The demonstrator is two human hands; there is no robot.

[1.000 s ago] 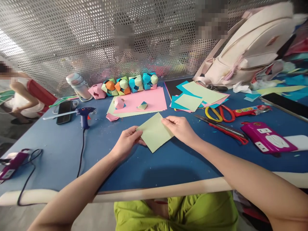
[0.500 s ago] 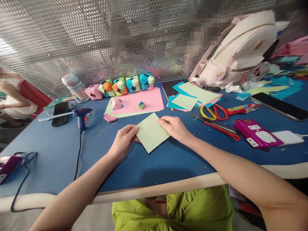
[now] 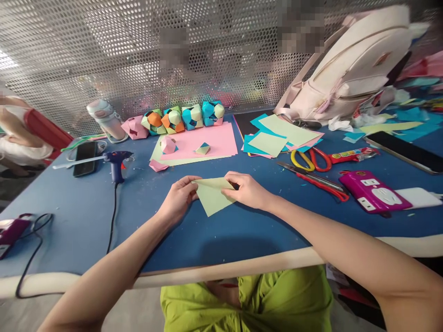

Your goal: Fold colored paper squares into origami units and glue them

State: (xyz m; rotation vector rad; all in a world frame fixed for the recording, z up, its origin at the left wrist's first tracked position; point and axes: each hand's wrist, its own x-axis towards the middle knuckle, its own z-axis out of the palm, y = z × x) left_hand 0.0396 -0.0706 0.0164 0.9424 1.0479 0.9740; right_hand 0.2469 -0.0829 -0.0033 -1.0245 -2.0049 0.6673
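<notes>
right now, near the middle of the frame, the left hand [image 3: 178, 198] pinches one end of a pale green sheet [image 3: 211, 198], and the right hand [image 3: 249, 189] grips the other, its thumb on the near face. the sheet is over the blue tabletop [image 3: 214, 233]; whether it touches, i can't tell. its upper part seems bent over, so i'd judge a fold is in hand. the next move seems to call for matching the corners, then pressing the crease. beyond, toward the upper middle, sits a row of folded paper balls [image 3: 173, 121].
</notes>
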